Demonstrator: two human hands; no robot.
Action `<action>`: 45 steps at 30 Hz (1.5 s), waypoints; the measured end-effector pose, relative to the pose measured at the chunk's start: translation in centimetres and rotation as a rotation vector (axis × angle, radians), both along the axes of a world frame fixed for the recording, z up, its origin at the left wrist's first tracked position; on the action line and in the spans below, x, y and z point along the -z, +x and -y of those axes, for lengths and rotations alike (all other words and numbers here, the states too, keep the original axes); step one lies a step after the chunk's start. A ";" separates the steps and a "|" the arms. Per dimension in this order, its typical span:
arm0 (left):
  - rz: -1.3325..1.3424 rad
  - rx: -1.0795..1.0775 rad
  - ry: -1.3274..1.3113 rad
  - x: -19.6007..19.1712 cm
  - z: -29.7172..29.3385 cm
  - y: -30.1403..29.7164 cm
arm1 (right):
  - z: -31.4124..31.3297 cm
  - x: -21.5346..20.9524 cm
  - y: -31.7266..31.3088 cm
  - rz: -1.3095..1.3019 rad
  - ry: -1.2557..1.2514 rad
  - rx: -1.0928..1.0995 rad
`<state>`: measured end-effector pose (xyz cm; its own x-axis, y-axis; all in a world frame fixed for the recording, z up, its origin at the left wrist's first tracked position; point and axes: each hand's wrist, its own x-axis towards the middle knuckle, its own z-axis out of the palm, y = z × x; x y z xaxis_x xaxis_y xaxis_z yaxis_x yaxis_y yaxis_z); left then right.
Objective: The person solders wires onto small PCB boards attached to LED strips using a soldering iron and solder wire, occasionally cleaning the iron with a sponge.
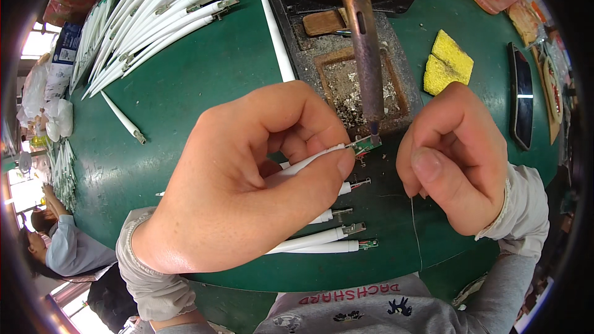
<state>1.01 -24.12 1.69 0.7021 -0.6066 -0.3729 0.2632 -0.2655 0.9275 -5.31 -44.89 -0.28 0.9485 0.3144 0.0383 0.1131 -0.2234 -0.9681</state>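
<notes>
My left hand (241, 185) is closed round a white pen-shaped tube (300, 166). A small green circuit board (367, 144) sticks out of the tube's end, just past my thumb and fingertips. Right at that board is the tip of a soldering iron (365, 49), which points down from the top of the view. My right hand (461, 154) is closed in a pinch to the right of the board. From its fingertips a thin solder wire (416, 229) hangs down. Several similar tubes (322, 240) lie on the table below my left hand, partly covered by it.
A large pile of white tubes (167, 12) with bare boards fills the upper left. Behind the iron's tip lies a dirty solder tray (402, 89). To the right are a yellow sponge (448, 62) and a dark phone (521, 96). Another person (77, 247) sits at far left.
</notes>
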 end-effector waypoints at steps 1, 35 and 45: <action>0.007 -0.003 -0.016 0.0 0.0 0.0 | -0.1 -0.1 0.1 -0.042 0.013 -0.019; -0.232 -0.132 -0.125 -0.1 0.2 0.5 | -0.4 0.5 0.8 -0.117 0.193 0.017; -0.367 -0.032 -0.101 -0.7 0.3 0.1 | -0.6 1.7 0.8 0.727 -0.225 0.016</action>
<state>1.12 -24.47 2.39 0.5521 -0.6332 -0.5424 0.5894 -0.1637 0.7911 -4.50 -44.28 -1.96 0.7139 0.3748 0.5915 0.6998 -0.4138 -0.5823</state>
